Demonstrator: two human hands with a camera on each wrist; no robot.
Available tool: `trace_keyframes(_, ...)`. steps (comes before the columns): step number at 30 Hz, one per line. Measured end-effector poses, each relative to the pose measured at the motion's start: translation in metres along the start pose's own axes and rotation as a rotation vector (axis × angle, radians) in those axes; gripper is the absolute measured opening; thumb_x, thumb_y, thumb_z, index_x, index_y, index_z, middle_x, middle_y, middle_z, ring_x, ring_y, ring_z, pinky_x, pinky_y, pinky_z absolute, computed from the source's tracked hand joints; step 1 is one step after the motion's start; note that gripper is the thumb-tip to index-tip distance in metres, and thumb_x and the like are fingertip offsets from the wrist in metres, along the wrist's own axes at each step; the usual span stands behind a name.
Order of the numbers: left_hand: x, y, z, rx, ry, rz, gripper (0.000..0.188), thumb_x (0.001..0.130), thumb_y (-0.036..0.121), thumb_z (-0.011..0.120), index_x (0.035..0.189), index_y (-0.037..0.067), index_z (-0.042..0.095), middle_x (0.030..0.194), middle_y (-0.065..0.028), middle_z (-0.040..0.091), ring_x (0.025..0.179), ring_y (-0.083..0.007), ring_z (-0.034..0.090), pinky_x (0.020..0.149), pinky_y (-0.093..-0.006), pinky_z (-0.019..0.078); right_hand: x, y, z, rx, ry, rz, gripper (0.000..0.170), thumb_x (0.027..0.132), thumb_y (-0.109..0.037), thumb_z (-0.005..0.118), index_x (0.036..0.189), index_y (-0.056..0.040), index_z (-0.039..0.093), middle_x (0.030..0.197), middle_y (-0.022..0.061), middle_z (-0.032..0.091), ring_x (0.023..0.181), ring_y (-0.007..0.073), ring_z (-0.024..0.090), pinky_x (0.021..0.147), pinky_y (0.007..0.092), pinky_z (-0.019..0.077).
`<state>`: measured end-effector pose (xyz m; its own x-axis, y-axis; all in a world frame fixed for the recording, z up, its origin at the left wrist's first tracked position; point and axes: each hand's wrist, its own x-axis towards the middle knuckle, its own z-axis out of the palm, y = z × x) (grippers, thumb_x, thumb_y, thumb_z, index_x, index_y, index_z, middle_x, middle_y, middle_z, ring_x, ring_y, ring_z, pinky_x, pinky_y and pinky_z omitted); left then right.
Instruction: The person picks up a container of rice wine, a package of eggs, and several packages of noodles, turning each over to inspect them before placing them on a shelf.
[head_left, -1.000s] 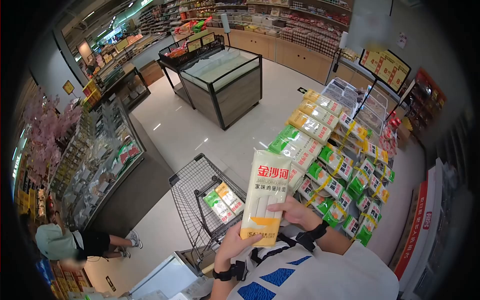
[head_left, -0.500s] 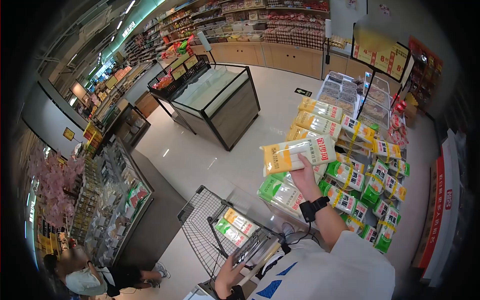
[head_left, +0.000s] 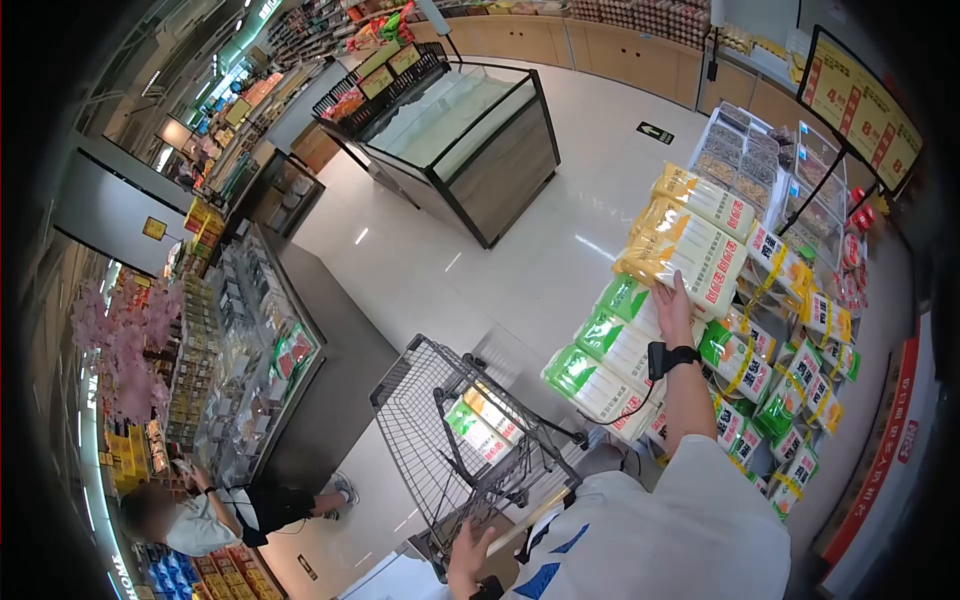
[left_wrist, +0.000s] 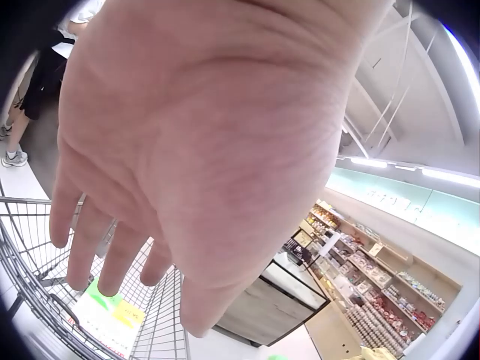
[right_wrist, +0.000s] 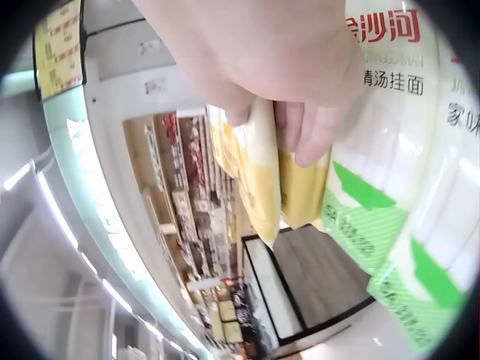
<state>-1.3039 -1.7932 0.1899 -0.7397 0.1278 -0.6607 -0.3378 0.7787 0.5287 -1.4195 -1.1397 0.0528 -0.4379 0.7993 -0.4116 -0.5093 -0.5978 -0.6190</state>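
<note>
Gripping yellow pack (right_wrist: pixel 259 176) with right hand (head_left: pixel 677 310), beside green packs (head_left: pixel 605 335) | left hand (head_left: pixel 468 556) hanging open by cart (head_left: pixel 398 368) | pack probably feeling weighty, stiff, film-slick; noodles risking snapping, mid-body hold looking safest

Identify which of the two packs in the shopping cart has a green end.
The left-hand pack in the head view, nearer the left hand; the other pack, beside it, has a yellow-orange end.

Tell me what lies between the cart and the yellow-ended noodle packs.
The head view shows a stretch of pale floor, then green-ended packs, between the cart and the yellow-ended packs.
</note>
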Motion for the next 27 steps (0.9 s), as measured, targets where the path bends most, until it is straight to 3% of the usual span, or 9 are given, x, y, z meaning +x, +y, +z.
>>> trace_keyframes(1,-0.001,0.003,0.001,-0.067,-0.007,-0.028,0.077,0.095,0.040,0.074,0.152,-0.001,0.042,0.138,-0.0299,0.061,0.125,-0.0319,0.064,0.102,-0.0391,0.0513,-0.001,-0.006,-0.003,-0.016,0.008,0.012,0.059,0.093,-0.039,0.078,0.129,0.0023,0.053,0.124,0.0194,0.063,0.121,0.0304,0.062,0.107,0.0430,0.0532)
trace_keyframes(4,0.000,0.006,0.002,-0.112,0.011,-0.034,0.073,0.096,0.036,0.074,0.151,-0.001,0.043,0.138,-0.0274,0.062,0.123,-0.0327,0.065,0.102,-0.0391,0.0520,-0.014,-0.011,-0.009,-0.452,0.266,0.190,0.065,0.089,-0.060,0.075,0.110,0.0002,0.063,0.089,0.0143,0.071,0.078,0.0279,0.071,0.072,0.0390,0.0603)
trace_keyframes(9,-0.003,-0.027,0.004,-0.193,0.213,-0.017,0.064,0.095,0.034,0.074,0.143,-0.001,0.052,0.137,-0.0261,0.062,0.130,-0.0360,0.059,0.109,-0.0422,0.0459,-0.069,0.011,0.009,-0.594,0.142,0.211,0.051,0.095,-0.050,0.069,0.111,-0.0015,0.063,0.087,0.0104,0.069,0.068,0.0193,0.065,0.060,0.0339,0.0540)
trace_keyframes(12,-0.001,-0.102,0.021,-0.094,0.477,-0.063,0.063,0.093,0.035,0.075,0.141,0.000,0.055,0.139,-0.0260,0.059,0.134,-0.0389,0.054,0.113,-0.0464,0.0399,-0.126,0.036,0.033,-0.808,-0.094,0.162,0.031,0.099,-0.031,0.065,0.115,-0.0036,0.064,0.089,0.0074,0.069,0.069,0.0142,0.065,0.060,0.0252,0.0513)
trace_keyframes(14,-0.007,-0.134,0.028,0.210,0.724,-0.197,0.062,0.090,0.036,0.075,0.138,0.001,0.058,0.144,-0.0241,0.055,0.136,-0.0412,0.048,0.114,-0.0502,0.0366,-0.163,0.062,0.042,-0.885,-0.205,0.157,0.026,0.100,-0.028,0.065,0.112,-0.0041,0.065,0.088,0.0066,0.069,0.069,0.0134,0.065,0.058,0.0255,0.0513)
trace_keyframes(18,-0.007,-0.166,0.036,0.106,0.802,-0.293,0.062,0.088,0.038,0.075,0.136,0.002,0.058,0.147,-0.0226,0.052,0.139,-0.0414,0.044,0.116,-0.0506,0.0332,-0.230,0.123,0.042,-1.091,-0.570,0.223,0.022,0.098,-0.020,0.067,0.113,-0.0041,0.067,0.088,0.0045,0.070,0.071,0.0113,0.065,0.059,0.0257,0.0517)
trace_keyframes(21,0.007,-0.191,0.062,-0.033,0.730,-0.145,0.059,0.088,0.041,0.074,0.132,0.003,0.062,0.147,-0.0206,0.052,0.140,-0.0416,0.041,0.119,-0.0552,0.0260,-0.263,0.165,0.016,-1.219,-0.954,0.441,0.026,0.096,-0.017,0.071,0.116,-0.0024,0.070,0.093,0.0057,0.072,0.079,0.0130,0.067,0.066,0.0263,0.0547)
trace_keyframes(24,0.020,-0.194,0.073,0.181,0.769,-0.092,0.051,0.085,0.047,0.074,0.118,0.008,0.070,0.148,-0.0137,0.052,0.142,-0.0399,0.036,0.118,-0.0678,0.0110,-0.264,0.201,-0.035,-1.470,-1.212,0.675,0.029,0.093,-0.016,0.076,0.116,0.0003,0.070,0.100,0.0072,0.075,0.087,0.0138,0.070,0.077,0.0276,0.0565)
trace_keyframes(27,0.018,-0.181,0.049,0.119,0.739,-0.042,0.055,0.082,0.050,0.077,0.120,0.011,0.070,0.145,-0.0125,0.053,0.142,-0.0393,0.035,0.119,-0.0661,0.0101,-0.275,0.198,-0.032,-1.405,-1.328,0.569,0.023,0.093,-0.022,0.076,0.106,-0.0022,0.075,0.097,0.0072,0.076,0.085,0.0137,0.070,0.075,0.0284,0.0565)
